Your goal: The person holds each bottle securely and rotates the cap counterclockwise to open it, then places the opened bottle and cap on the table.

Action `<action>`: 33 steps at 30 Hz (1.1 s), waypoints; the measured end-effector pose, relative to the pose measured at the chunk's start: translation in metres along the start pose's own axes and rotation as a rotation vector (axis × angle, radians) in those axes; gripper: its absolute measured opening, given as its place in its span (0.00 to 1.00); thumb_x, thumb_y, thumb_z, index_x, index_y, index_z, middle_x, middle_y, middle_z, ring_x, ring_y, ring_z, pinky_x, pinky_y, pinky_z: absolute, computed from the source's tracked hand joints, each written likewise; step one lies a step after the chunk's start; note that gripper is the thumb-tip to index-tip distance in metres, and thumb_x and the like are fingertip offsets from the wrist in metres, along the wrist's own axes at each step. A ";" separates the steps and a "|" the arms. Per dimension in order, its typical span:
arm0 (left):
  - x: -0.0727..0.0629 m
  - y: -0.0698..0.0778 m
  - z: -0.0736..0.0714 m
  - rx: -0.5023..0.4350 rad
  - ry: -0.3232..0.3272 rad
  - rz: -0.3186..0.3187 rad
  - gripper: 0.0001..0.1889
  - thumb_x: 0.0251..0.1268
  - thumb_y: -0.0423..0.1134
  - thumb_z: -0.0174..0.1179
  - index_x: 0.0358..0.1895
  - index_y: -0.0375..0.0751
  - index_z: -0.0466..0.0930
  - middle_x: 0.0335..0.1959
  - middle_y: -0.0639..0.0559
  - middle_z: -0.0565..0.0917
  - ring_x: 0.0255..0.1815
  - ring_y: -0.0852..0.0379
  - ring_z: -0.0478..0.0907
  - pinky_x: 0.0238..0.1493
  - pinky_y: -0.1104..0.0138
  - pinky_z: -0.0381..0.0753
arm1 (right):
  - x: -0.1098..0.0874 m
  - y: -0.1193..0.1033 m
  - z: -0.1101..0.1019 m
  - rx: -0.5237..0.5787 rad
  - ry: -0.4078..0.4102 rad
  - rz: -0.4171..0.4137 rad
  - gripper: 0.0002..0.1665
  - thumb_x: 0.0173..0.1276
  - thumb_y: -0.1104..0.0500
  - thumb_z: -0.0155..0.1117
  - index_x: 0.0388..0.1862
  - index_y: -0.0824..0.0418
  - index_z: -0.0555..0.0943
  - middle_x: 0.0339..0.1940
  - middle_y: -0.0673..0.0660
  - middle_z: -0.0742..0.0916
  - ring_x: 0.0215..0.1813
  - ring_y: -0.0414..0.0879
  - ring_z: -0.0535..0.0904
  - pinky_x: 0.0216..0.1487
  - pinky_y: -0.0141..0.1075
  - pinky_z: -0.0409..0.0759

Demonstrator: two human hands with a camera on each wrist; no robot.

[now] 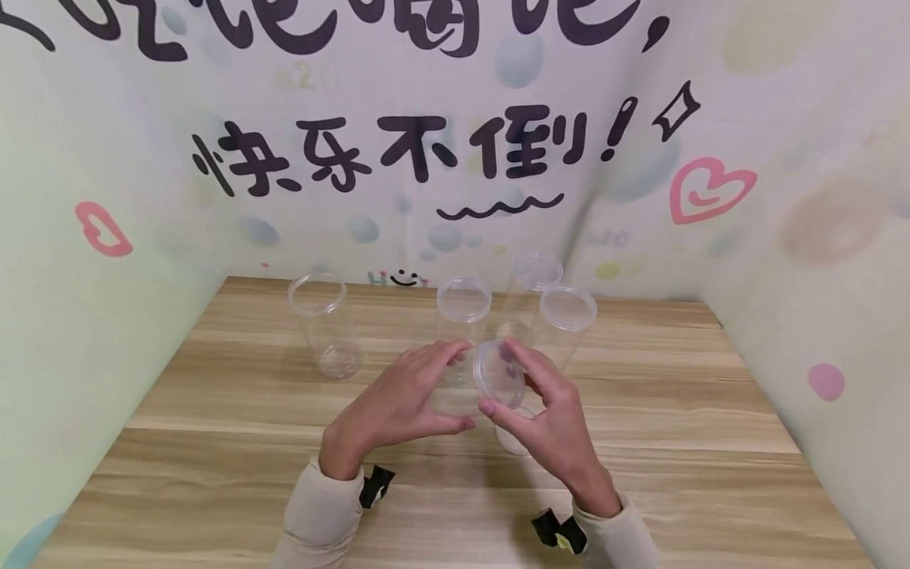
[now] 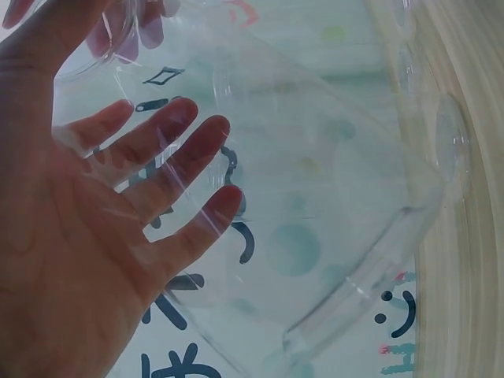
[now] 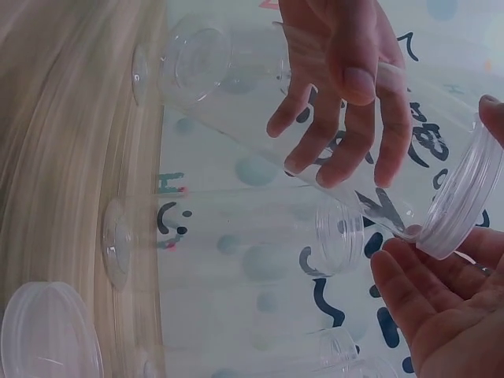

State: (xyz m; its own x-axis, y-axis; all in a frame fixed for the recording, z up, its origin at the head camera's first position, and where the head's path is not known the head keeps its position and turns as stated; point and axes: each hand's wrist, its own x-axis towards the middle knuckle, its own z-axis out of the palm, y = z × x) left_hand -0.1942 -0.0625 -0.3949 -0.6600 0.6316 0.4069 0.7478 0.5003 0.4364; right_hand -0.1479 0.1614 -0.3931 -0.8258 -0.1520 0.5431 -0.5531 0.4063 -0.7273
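Note:
A clear plastic jar (image 2: 358, 287) is held tilted in the air, its lidded end toward me. My left hand (image 1: 398, 395) grips its side, thumb and spread fingers around the wall; in the left wrist view these fingers show through the plastic. At the mouth end sits a clear round lid (image 1: 499, 373) with a ribbed rim. Thumb and fingers of my right hand (image 1: 558, 415) hold this lid by its edge. In the right wrist view the lid (image 3: 465, 189) lies across the jar's end.
One clear jar (image 1: 329, 328) stands at the back left. Behind my hands stand a middle jar (image 1: 464, 304), a rear jar (image 1: 536, 273) and a right jar (image 1: 567, 310). A loose lid (image 3: 49, 335) lies on the wooden table (image 1: 213, 442). A printed cloth (image 1: 355, 79) borders the table.

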 end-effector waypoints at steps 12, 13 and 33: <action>-0.004 0.001 -0.005 -0.082 -0.025 -0.005 0.46 0.49 0.56 0.75 0.71 0.43 0.64 0.57 0.51 0.80 0.57 0.55 0.77 0.62 0.54 0.75 | 0.000 -0.002 -0.001 0.030 -0.034 -0.037 0.45 0.49 0.68 0.80 0.68 0.64 0.73 0.62 0.60 0.81 0.61 0.48 0.77 0.60 0.29 0.77; -0.004 0.001 -0.005 -0.093 -0.028 0.000 0.46 0.49 0.55 0.75 0.71 0.43 0.64 0.57 0.51 0.80 0.56 0.55 0.78 0.62 0.54 0.75 | 0.000 -0.003 -0.001 0.044 -0.038 -0.037 0.45 0.48 0.68 0.80 0.68 0.64 0.73 0.62 0.61 0.81 0.62 0.48 0.77 0.60 0.30 0.77; -0.004 -0.005 -0.007 -0.351 -0.108 0.091 0.47 0.47 0.45 0.78 0.71 0.41 0.63 0.56 0.53 0.80 0.58 0.58 0.77 0.63 0.56 0.75 | 0.001 0.004 -0.001 0.177 -0.097 -0.212 0.46 0.43 0.70 0.81 0.65 0.71 0.73 0.59 0.67 0.80 0.60 0.45 0.75 0.56 0.31 0.79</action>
State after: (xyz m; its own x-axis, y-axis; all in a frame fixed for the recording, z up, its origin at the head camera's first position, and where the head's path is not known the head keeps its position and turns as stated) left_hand -0.1953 -0.0716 -0.3933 -0.5663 0.7322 0.3783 0.7208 0.2176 0.6581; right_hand -0.1511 0.1642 -0.3949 -0.6914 -0.3058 0.6545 -0.7183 0.1936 -0.6683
